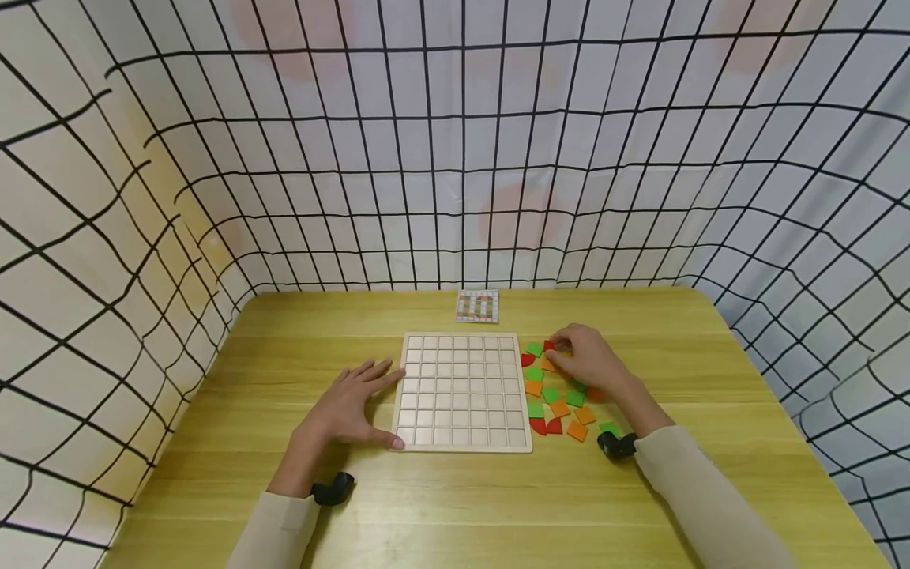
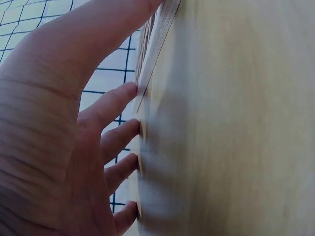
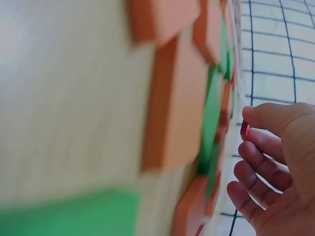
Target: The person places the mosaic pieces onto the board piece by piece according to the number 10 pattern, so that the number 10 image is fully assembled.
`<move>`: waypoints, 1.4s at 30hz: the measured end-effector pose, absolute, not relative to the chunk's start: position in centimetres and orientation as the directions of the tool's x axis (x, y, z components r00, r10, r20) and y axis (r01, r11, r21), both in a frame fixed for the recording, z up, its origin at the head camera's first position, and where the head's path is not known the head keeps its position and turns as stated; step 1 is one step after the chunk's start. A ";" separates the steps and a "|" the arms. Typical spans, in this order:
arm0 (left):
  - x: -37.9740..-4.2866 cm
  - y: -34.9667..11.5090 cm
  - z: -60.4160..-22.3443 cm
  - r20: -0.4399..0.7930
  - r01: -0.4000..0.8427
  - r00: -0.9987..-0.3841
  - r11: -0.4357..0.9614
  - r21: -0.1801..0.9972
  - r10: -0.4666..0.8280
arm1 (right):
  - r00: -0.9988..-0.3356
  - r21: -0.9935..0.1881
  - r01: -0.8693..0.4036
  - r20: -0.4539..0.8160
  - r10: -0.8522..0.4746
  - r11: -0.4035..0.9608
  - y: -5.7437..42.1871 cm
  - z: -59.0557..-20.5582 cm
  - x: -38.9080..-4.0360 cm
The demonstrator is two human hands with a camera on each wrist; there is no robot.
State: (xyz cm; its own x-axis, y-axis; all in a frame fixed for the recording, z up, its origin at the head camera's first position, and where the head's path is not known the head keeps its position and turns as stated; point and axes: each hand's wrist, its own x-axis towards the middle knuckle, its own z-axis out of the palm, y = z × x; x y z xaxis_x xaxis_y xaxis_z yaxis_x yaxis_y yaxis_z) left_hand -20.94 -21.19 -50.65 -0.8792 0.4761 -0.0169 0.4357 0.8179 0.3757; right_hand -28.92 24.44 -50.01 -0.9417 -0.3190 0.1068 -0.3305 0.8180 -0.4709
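Note:
A pale wooden board (image 1: 462,391) with a grid of square recesses lies flat on the table, no pieces in it. My left hand (image 1: 350,407) rests at its left side, fingers spread, thumb at the near left corner and index fingertip at the left edge. In the left wrist view, the fingertips (image 2: 132,127) come down on the tabletop beside the board. Between thumb and index finger, my right hand (image 1: 592,357) pinches a small red tile (image 3: 245,129) above the loose pieces. Its other fingers curl loosely below, as the right wrist view shows.
Right of the board lie several flat tiles: green squares (image 1: 550,395), orange squares (image 1: 577,431) and red rounded pieces (image 1: 538,426). Some are partly under my right hand. A small patterned card (image 1: 477,307) lies behind the board. A white wall with black grid lines (image 1: 455,142) surrounds the table.

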 end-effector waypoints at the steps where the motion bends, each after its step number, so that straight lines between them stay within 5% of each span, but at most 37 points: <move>1: -20.9 -21.2 -50.7 -0.015 0.435 -0.880 0.820 0.373 0.474 | -0.939 -0.475 -0.337 0.108 -0.326 0.813 24.1 -49.9 -28.9; 23: -21.1 -21.4 -51.0 -0.005 0.443 -0.876 0.810 0.384 0.481 | -0.867 -0.517 -0.455 0.072 -0.493 0.725 16.3 -49.6 -29.5; 42: -21.2 -21.3 -50.9 -0.025 0.415 -0.886 0.816 0.403 0.463 | -0.917 -0.549 -0.335 0.003 -0.399 0.766 14.8 -49.8 -29.7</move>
State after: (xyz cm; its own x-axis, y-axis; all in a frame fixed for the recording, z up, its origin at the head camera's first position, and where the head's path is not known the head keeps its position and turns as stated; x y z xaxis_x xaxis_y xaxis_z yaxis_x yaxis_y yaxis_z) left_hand -21.18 -21.34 -50.90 -0.8859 0.4631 -0.0254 0.4150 0.8159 0.4025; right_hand -29.67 14.75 -49.84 -0.9169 -0.3992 0.0029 -0.3350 0.7657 -0.5491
